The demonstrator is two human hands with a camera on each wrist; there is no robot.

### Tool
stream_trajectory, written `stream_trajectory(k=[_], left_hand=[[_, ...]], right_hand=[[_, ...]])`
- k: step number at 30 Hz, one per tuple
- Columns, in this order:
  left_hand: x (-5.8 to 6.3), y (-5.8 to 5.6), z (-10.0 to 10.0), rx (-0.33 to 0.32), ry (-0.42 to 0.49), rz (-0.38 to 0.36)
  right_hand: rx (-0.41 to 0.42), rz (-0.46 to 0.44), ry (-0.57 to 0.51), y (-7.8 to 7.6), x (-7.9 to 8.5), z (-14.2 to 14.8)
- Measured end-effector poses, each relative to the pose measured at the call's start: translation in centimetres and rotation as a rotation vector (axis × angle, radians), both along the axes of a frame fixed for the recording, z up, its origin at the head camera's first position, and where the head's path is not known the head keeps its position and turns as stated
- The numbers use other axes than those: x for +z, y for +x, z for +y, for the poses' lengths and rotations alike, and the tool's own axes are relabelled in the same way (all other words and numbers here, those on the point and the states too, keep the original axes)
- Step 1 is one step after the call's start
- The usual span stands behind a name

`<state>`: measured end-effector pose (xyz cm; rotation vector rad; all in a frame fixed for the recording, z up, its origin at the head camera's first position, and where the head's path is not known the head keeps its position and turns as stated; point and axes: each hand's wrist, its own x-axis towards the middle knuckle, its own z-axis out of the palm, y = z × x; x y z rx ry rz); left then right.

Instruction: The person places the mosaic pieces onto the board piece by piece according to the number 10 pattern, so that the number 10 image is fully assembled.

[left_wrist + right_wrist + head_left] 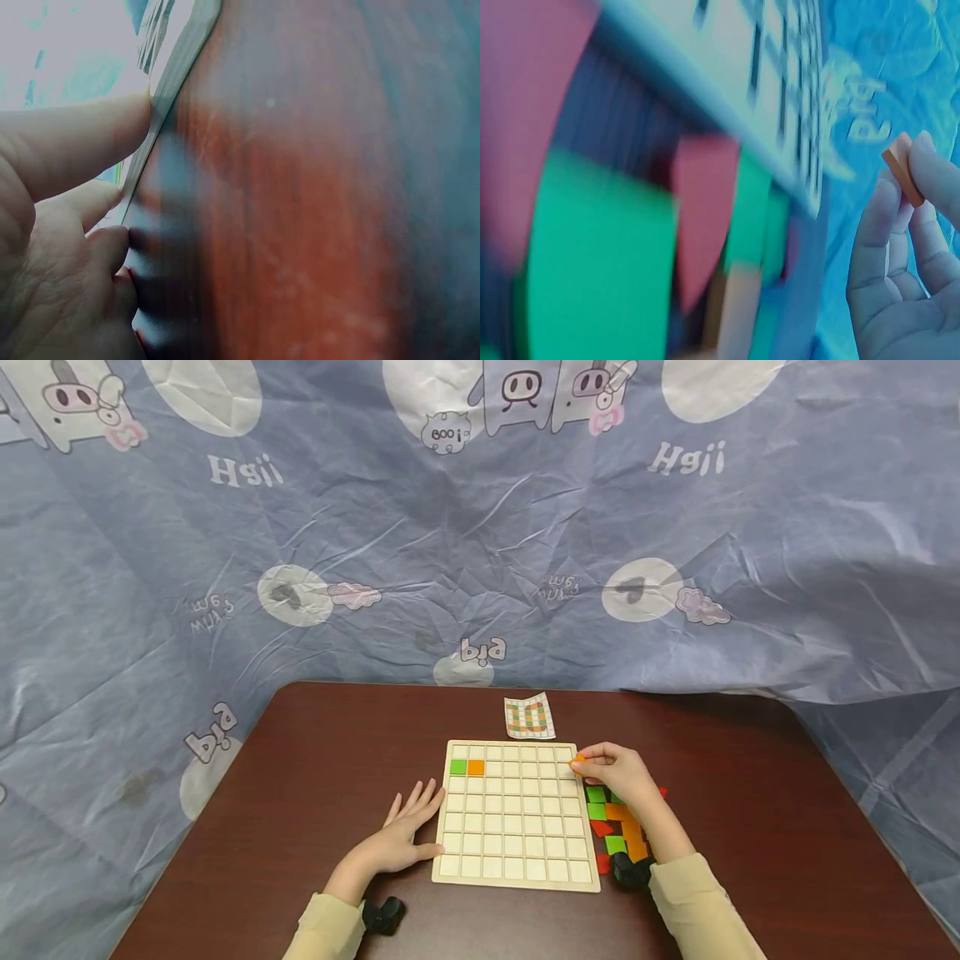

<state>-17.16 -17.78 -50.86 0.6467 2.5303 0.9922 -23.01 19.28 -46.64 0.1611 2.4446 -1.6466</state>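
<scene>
A pale wooden grid board (517, 887) lies on the dark table. In its second row from the back, at the left, sit a green square tile (458, 767) and an orange square tile (476, 767). My left hand (401, 837) rests by the board's left edge, fingers extended, with thumb and fingertips touching the rim. Above the board's back right corner, my right hand (618, 774) pinches a small orange tile (904, 171) between thumb and fingers. Loose green, red and orange pieces (633, 835) lie along the board's right side, partly hidden under the right forearm.
Behind the board lies a small paper card (529, 717) printed with a coloured grid pattern. A patterned blue-grey cloth (450, 527) hangs behind the table (360, 727). Black wrist cameras (384, 916) are strapped to both wrists.
</scene>
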Motion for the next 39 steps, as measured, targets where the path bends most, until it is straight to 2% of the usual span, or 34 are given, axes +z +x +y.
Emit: stream_trajectory(k=[8, 17, 21, 27, 39], left_hand=[[-0.1, -0.2, 0.1, -0.011, 0.000, -0.004], [0.1, -0.2, 0.0, -0.020, -0.029, -0.013], [0.5, -0.2, 0.1, -0.025, -0.019, -0.017], [0.7, -0.3, 0.3, -0.031, -0.051, -0.019], [1.2, 0.0, 0.6, -0.006, -0.098, -0.012]], right_hand=[[0.067, -0.005, -0.117, 0.1, 0.1, -4.6], [0.107, -0.006, -0.131, -0.1, -0.3, -9.0], [0.119, 0.039, -0.059, -0.2, -0.7, -10.6], [0.162, 0.094, 0.095, 0.0, -1.0, -12.3], [0.206, 0.170, 0.282, 0.0, -0.9, -14.3]])
